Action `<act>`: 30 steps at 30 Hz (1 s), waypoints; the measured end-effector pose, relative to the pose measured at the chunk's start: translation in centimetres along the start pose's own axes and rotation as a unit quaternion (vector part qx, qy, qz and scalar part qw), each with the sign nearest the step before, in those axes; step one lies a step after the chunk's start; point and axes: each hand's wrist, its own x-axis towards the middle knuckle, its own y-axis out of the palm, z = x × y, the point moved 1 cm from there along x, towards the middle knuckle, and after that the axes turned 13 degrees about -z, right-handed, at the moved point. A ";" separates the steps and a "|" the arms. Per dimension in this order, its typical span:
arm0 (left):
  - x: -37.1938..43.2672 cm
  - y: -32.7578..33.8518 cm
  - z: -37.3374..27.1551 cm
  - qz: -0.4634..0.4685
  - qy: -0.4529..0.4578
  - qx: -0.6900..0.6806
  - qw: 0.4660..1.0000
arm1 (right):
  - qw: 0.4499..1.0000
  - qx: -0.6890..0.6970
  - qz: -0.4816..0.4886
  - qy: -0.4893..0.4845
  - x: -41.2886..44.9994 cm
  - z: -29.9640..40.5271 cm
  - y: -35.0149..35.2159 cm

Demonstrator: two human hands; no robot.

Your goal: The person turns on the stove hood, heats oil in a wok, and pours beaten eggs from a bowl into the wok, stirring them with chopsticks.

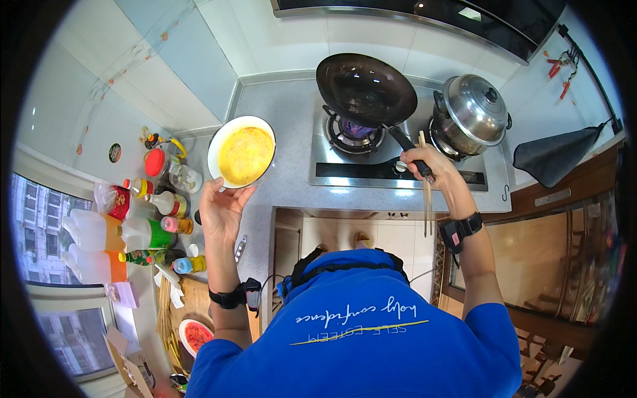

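My left hand [224,206] grips the rim of a white enamel bowl [214,155] with a dark edge. Inside it is a yellow liquid that looks like beaten egg [247,155]. The bowl is over the counter, left of the stove. My right hand [427,161] is closed around the black handle [404,140] of a dark wok [363,89], with a pair of wooden chopsticks [427,209] held in the same grasp. Tilted and lifted, the wok hangs above the left gas burner [354,137], where a bluish flame shows. Its bowl holds no food that I can see.
On the right burner stands a lidded steel pot [475,117]. Several bottles and jars [171,204] crowd the counter at left. A plate of chopped red food [196,337] lies near a wooden board [191,298]. A range hood [423,15] overhangs the stove. A dark cloth [555,154] hangs at right.
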 end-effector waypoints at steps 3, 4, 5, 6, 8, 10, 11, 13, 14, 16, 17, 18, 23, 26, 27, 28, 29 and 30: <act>-0.8 -0.3 -0.2 -0.003 0.010 0.002 1.000 | 0.999 0.036 0.007 0.034 0.7 0.2 0.6; -1.1 -0.5 -0.2 -0.006 0.013 0.002 1.000 | 0.999 0.036 0.010 0.036 0.6 0.2 0.8; -1.4 -0.5 -0.3 -0.011 0.014 0.001 1.000 | 0.999 0.035 0.013 0.038 0.6 0.2 1.1; -1.7 -0.5 -0.3 -0.024 0.009 -0.003 1.000 | 0.999 0.023 0.009 0.039 0.5 0.2 1.1; -1.9 -1.0 -0.3 -0.039 0.003 -0.009 0.999 | 0.999 0.001 0.003 0.037 0.6 -0.1 1.3; -2.2 -1.5 -0.4 -0.028 0.003 -0.014 1.000 | 0.999 -0.019 -0.016 0.024 0.3 -0.4 1.9; -2.2 -1.8 -0.3 -0.031 0.002 -0.015 0.999 | 0.999 -0.028 -0.026 0.013 0.4 -0.8 2.2; -2.2 -2.5 -0.2 -0.038 0.007 -0.015 0.999 | 0.998 -0.048 -0.047 -0.011 0.4 -1.4 3.0; -2.2 -2.6 -0.3 -0.040 0.006 -0.015 0.999 | 0.996 -0.062 -0.056 -0.012 0.4 -1.8 3.2; -2.3 -2.5 -0.4 -0.041 -0.010 -0.010 0.999 | 0.995 -0.075 -0.070 -0.014 0.5 -2.6 3.7; -2.3 -2.7 -0.4 -0.042 -0.012 -0.009 0.999 | 0.993 -0.083 -0.077 -0.016 0.6 -3.0 3.9; -2.2 -2.9 -0.4 -0.040 -0.015 -0.008 0.999 | 0.992 -0.086 -0.089 -0.024 0.7 -3.4 4.3; -2.0 -3.3 -0.6 -0.029 -0.028 0.009 0.999 | 0.992 -0.055 -0.106 -0.044 0.9 -4.9 6.0; -2.0 -3.1 -0.7 -0.023 -0.037 0.012 0.999 | 0.991 -0.036 -0.119 -0.053 1.2 -6.1 6.7; -2.0 -3.0 -0.7 -0.025 -0.038 0.015 0.999 | 0.990 -0.028 -0.123 -0.058 1.2 -6.5 7.1; -2.0 -2.9 -0.7 -0.026 -0.039 0.019 0.999 | 0.990 -0.020 -0.126 -0.062 1.3 -6.8 7.4; -2.0 -2.9 -0.8 -0.026 -0.039 0.021 0.999 | 0.989 -0.014 -0.130 -0.066 1.3 -7.2 7.8; -1.9 -2.9 -0.8 -0.022 -0.039 0.027 0.999 | 0.987 0.001 -0.139 -0.080 1.3 -7.5 8.2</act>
